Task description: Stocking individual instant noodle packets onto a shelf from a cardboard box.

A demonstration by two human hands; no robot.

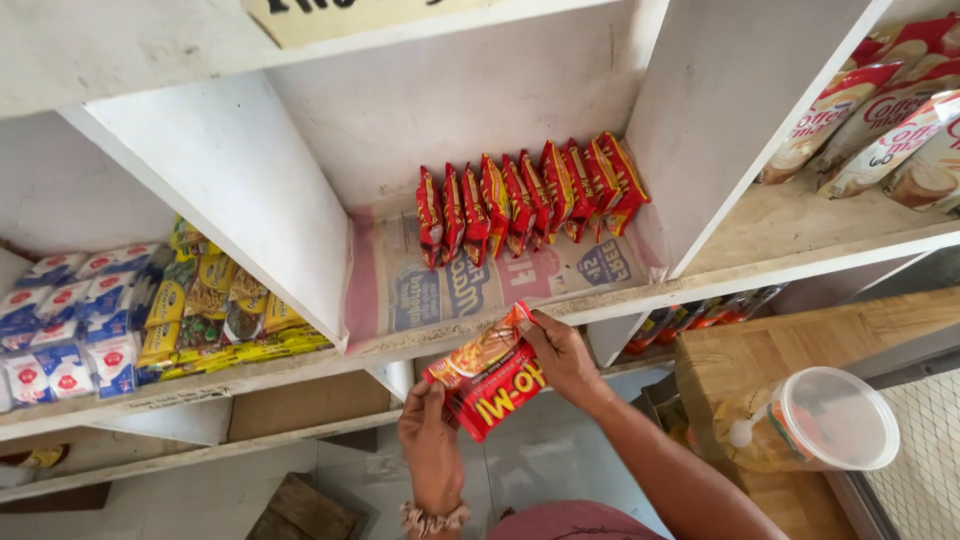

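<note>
Both my hands hold a small stack of red noodle packets (488, 372) just below the front edge of the middle shelf compartment (480, 300). My left hand (430, 440) grips the stack's lower left corner. My right hand (562, 355) pinches its upper right edge. Inside the compartment, a row of several matching red packets (530, 198) stands upright along the back, on newspaper lining the shelf.
White dividers (250, 190) wall the compartment on both sides. The left compartment holds blue-white packets (70, 320) and yellow packets (215, 310). Cream sachets (880, 120) lie in the right compartment. A clear plastic jar with a lid (810, 420) rests on a wooden surface at lower right.
</note>
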